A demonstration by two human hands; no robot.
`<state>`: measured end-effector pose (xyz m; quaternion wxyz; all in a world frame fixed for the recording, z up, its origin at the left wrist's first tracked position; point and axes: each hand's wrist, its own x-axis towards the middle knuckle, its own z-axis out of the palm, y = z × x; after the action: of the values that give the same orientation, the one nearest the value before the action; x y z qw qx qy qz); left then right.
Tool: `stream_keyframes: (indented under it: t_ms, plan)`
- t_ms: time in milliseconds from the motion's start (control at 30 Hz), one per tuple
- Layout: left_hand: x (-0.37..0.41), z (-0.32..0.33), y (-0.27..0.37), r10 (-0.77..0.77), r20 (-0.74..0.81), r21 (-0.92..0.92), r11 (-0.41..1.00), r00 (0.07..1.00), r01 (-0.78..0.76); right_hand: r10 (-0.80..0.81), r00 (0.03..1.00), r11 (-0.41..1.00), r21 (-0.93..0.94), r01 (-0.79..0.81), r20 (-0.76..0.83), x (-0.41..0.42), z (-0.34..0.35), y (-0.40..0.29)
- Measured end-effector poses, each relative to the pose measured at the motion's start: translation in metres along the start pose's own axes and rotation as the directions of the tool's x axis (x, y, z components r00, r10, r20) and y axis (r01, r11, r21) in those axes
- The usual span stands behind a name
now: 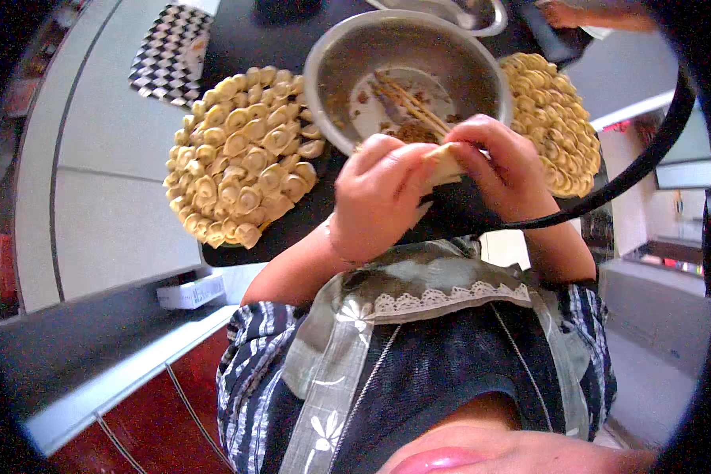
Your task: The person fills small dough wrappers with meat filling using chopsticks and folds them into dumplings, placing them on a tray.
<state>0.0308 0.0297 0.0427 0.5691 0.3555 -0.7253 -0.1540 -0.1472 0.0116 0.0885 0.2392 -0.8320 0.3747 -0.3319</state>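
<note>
Both of my hands meet over the near rim of a steel bowl (332, 101). My left hand (379, 195) and my right hand (503, 166) pinch a dough wrapper (447, 165) between their fingertips; whether filling lies inside it cannot be seen. Wooden chopsticks (415, 105) rest in the bowl among remnants of minced filling (412, 131), their near ends hidden by my fingers. To the left of the bowl is a round spread of folded dumplings (243, 154). Another round of dumplings (554, 124) lies to its right, partly behind my right hand.
A black tabletop (296, 231) carries everything. Behind the bowl stands a second metal dish (492, 18). A black-and-white checked item (169, 53) is at the far left. Another person's hand (563, 13) reaches in at the far right. A black cable-like band (634, 175) crosses the right side.
</note>
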Motion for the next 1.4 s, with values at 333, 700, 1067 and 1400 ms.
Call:
stream_keyframes:
  t_ms: [333, 700, 1067, 1400]
  plan:
    - [0.002, 0.003, -0.001, -0.455, 0.176, -0.459, 0.746, 0.873, 0.482, 0.184, 0.981, 0.98, 0.085, -0.178, -0.059, 0.0, -0.011, 0.0]
    - [-0.006, 0.005, -0.007, -0.504, 0.11, -0.232, 0.825, 0.857, 0.515, 0.387, 0.911, 0.796, 0.449, -0.407, 0.14, -0.002, -0.004, 0.004]
    - [0.013, 0.003, -0.012, -0.017, 0.146, -0.017, 1.0, 0.989, 0.02, 0.091, 0.995, 0.989, 0.109, -0.095, 0.04, -0.002, -0.006, 0.007]
    - [0.006, 0.002, -0.004, -0.442, 0.335, -0.436, 0.71, 0.832, 0.552, 0.196, 0.979, 0.967, 0.176, -0.184, -0.052, -0.005, -0.008, 0.007]
